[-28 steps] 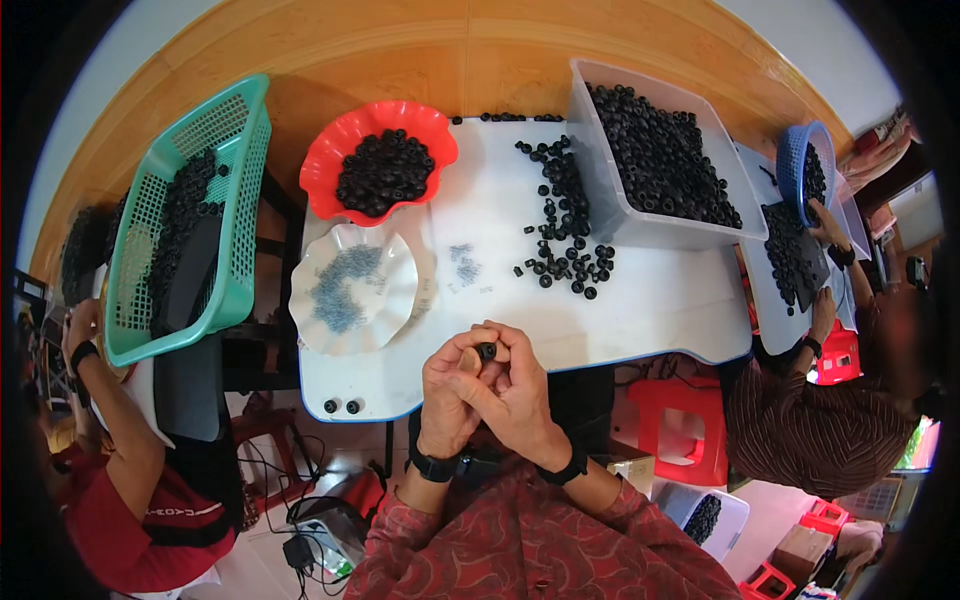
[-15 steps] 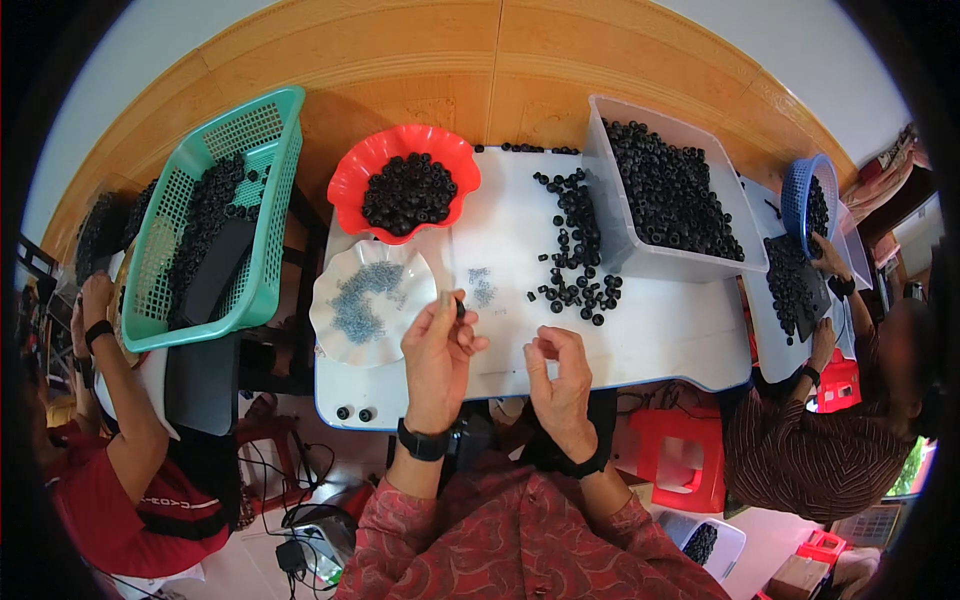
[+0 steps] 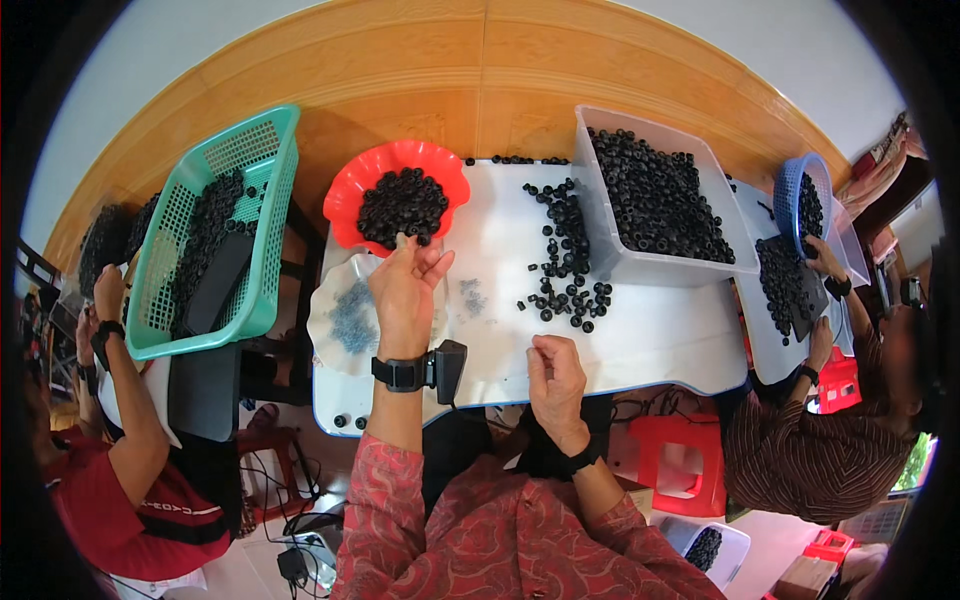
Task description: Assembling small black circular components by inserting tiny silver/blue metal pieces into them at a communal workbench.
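Note:
My left hand (image 3: 405, 300) is stretched over the near rim of a red scalloped bowl (image 3: 343, 205), palm up and fingers apart. Its fingertips are at a heap of small black ring-shaped pieces (image 3: 402, 205) in the bowl; no piece shows clearly in its grasp. Partly behind that hand stands a white scalloped dish (image 3: 325, 305) with small clear pieces (image 3: 352, 318). Close to the table's front edge, my right hand (image 3: 558, 390) is closed, fingers curled and thumb pressed in. Whatever it may hold is hidden. Loose black pieces (image 3: 568, 300) lie beyond it.
A clear plastic bin (image 3: 655, 262) full of black pieces stands right on the white table (image 3: 640, 340). A few clear bits (image 3: 473, 298) lie mid-table. At left is a green basket (image 3: 215, 335). People work on both sides; a red stool (image 3: 680, 460) stands below.
My left hand has moved up and away from me, from beside the white dish to the red bowl. The black piece between its fingertips is no longer distinct. My right hand stays nearly in place.

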Demonstrator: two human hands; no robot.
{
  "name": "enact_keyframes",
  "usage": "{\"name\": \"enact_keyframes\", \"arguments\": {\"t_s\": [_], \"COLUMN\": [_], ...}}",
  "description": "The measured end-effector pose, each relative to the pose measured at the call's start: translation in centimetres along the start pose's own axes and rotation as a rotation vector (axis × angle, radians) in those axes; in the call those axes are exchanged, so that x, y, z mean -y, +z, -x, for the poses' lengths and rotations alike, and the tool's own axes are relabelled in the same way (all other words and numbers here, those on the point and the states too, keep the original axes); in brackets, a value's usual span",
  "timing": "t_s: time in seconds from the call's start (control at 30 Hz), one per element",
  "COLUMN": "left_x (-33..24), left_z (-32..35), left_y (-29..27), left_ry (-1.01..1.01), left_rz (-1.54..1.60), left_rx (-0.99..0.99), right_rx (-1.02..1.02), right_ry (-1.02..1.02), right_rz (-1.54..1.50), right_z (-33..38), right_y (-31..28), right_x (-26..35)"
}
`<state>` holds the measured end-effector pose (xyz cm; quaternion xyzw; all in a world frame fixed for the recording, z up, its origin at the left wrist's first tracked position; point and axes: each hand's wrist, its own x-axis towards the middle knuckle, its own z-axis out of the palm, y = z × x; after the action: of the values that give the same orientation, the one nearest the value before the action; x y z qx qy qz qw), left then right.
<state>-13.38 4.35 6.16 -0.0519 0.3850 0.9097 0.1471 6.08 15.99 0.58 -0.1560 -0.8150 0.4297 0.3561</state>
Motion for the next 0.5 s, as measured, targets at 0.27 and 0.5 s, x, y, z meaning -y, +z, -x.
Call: {"name": "enact_keyframes", "arguments": {"t_s": [0.27,0.5], "left_x": [-0.4,0.0], "left_z": [0.6,0.8], "left_y": [0.5,-0.2], "left_ry": [0.036,0.026], "left_rz": [0.101,0.114], "left_rx": [0.049,0.015], "right_rx": [-0.008,-0.013], "right_ry": [-0.03,-0.019], "right_rz": [0.004,0.004], "right_z": [-0.2,0.1], "right_y": [-0.1,0.1], "right_x": [0.3,0.0]}}
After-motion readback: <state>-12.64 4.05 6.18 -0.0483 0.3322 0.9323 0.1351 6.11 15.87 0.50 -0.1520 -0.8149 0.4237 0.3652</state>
